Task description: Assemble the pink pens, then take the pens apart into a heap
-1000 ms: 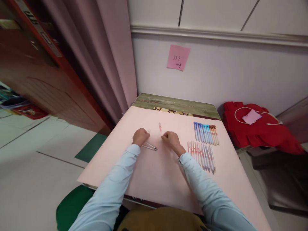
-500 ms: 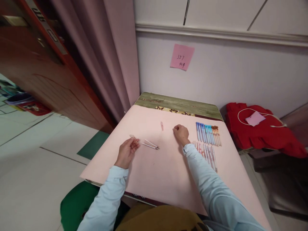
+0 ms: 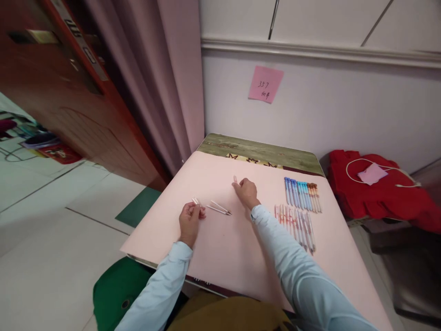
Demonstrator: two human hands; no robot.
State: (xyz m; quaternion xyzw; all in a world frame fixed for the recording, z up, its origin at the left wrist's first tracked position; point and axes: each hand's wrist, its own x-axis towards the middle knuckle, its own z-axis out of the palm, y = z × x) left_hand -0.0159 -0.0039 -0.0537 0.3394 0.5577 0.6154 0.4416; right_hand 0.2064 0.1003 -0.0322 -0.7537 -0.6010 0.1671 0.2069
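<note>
My left hand (image 3: 190, 223) is closed in a pinch over the left of the pink sheet. A small clear, whitish pen part (image 3: 196, 201) sticks up from its fingertips. Just right of these fingers lie two thin white pen refills (image 3: 217, 210) with dark tips, side by side at a slight angle. My right hand (image 3: 246, 193) is closed at the near end of a small pink pen part (image 3: 235, 178). Only the far end of that piece shows; the fingers cover the rest.
Blue, light blue and brown pens (image 3: 299, 193) form a row at the right, with a row of clear, reddish-patterned pens (image 3: 294, 223) nearer. A red cloth (image 3: 344, 179) with a white cable lies beyond the table's right edge. A green stool (image 3: 113, 289) stands front left.
My right hand has moved left to the small pink pen part and now covers its near end. The left hand has turned slightly, so its clear pen part shows better. The view has shifted a little.
</note>
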